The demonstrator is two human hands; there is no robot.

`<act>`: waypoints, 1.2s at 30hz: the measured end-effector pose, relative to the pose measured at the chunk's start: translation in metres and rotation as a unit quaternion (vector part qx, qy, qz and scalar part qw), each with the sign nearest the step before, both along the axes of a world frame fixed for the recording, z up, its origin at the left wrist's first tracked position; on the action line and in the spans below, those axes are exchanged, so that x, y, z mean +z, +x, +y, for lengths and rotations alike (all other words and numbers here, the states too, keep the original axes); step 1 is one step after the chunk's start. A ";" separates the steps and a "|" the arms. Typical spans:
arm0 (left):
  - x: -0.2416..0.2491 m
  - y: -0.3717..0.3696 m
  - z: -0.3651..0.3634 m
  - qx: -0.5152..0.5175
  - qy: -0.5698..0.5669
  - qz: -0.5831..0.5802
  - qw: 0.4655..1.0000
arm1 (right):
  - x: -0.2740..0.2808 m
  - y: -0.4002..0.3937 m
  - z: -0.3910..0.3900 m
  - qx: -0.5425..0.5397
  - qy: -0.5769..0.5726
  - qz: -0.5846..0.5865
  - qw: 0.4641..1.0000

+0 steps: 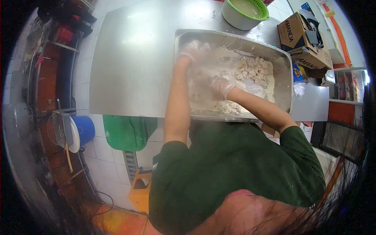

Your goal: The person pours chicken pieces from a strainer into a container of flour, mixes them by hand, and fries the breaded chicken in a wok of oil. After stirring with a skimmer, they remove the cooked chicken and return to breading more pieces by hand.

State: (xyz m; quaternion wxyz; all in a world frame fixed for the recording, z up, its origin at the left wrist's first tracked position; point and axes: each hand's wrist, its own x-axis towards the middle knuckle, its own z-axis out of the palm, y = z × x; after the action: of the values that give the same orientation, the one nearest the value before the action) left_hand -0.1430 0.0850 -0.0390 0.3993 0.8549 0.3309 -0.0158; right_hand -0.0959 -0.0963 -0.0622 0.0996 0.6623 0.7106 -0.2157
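Note:
Both hands are inside a large metal tray [282,72] that holds white flour [225,55]. My left hand [194,51], in a thin clear glove, is over the tray's left end near the far corner. My right hand [221,87], gloved the same way, is lower and nearer the middle, just above the flour. Motion and a haze of flour dust smear the fingers of both, so what they hold, if anything, is hidden. Flour-coated chunks [254,71] lie heaped on the right side of the tray, beyond my right hand. More floury pieces [229,107] show along the near side.
The tray rests on a steel table [131,66]. Behind it stands a white tub with a green strainer [244,11]. Cardboard boxes [297,35] are stacked at the right. A green bin [125,131], a blue bucket [85,131] and a yellow stool [140,192] stand lower down.

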 end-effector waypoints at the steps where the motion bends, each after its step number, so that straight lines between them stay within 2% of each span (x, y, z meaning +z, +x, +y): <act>1: 0.011 -0.001 -0.001 0.000 -0.021 0.025 0.999 | -0.001 0.000 -0.003 0.026 0.067 0.003 0.997; 3: 0.012 -0.001 0.000 0.000 -0.042 0.047 0.998 | 0.002 0.012 -0.009 -0.012 0.052 0.032 0.998; 5: 0.002 0.003 0.003 -0.025 0.005 0.014 1.000 | 0.004 0.030 -0.014 -0.050 0.034 0.055 0.997; 7: 0.007 0.003 0.002 -0.023 -0.007 0.037 0.999 | -0.004 0.047 -0.015 -0.129 0.079 0.182 0.972; 8: 0.012 0.002 0.001 -0.020 -0.017 0.063 0.998 | 0.006 0.052 -0.009 -0.128 0.078 0.181 0.972; 10: 0.003 0.003 0.002 -0.017 -0.008 0.067 0.998 | 0.034 0.064 -0.004 -0.254 -0.116 0.309 0.909; 15: 0.001 0.004 0.001 -0.013 -0.010 0.047 0.999 | 0.078 0.062 -0.010 -0.322 -0.063 0.319 0.889; 17: 0.000 0.003 0.002 -0.013 0.002 0.044 0.999 | 0.084 0.065 -0.009 -0.355 -0.117 0.302 0.877; 18: -0.001 0.003 0.003 -0.013 0.002 0.043 0.999 | 0.077 0.068 -0.011 -0.356 -0.116 0.301 0.877; 20: -0.005 0.004 0.003 -0.008 -0.002 0.038 0.999 | 0.048 0.072 -0.021 -0.200 0.010 0.171 0.965; 21: -0.006 0.004 0.002 -0.012 -0.001 0.038 0.999 | 0.033 0.067 -0.026 -0.203 0.011 0.172 0.964; 23: -0.003 0.005 0.004 -0.022 0.018 0.036 0.999 | 0.026 0.042 -0.031 -0.054 0.091 0.121 0.987; 24: -0.002 0.005 0.004 -0.020 0.018 0.036 0.999 | 0.030 0.028 -0.030 -0.052 0.090 0.121 0.987; 26: 0.001 0.004 0.003 -0.016 0.019 0.050 0.998 | 0.060 -0.005 -0.018 -0.138 -0.114 0.024 0.984; 27: 0.002 0.003 0.002 -0.015 0.019 0.051 0.998 | 0.007 0.003 -0.030 -0.100 -0.001 0.041 0.994; 31: 0.017 0.001 -0.002 -0.011 0.021 0.063 0.998 | -0.024 0.034 -0.031 -0.095 -0.008 0.029 0.995; 33: 0.020 0.000 -0.002 -0.019 0.023 0.061 0.998 | -0.004 0.045 -0.029 -0.235 -0.005 0.195 0.952; 34: 0.014 0.001 -0.002 -0.007 0.018 0.059 0.998 | 0.009 0.052 -0.028 -0.234 -0.006 0.193 0.953; 36: 0.004 0.003 -0.001 0.003 0.013 0.056 0.998 | 0.038 0.063 -0.028 -0.403 -0.093 0.341 0.844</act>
State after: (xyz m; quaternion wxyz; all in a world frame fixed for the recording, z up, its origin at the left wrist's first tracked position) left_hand -0.1405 0.0840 -0.0352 0.3693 0.8567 0.3554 -0.0578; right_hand -0.0325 -0.1242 -0.0244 -0.1838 0.7626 0.3465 -0.5144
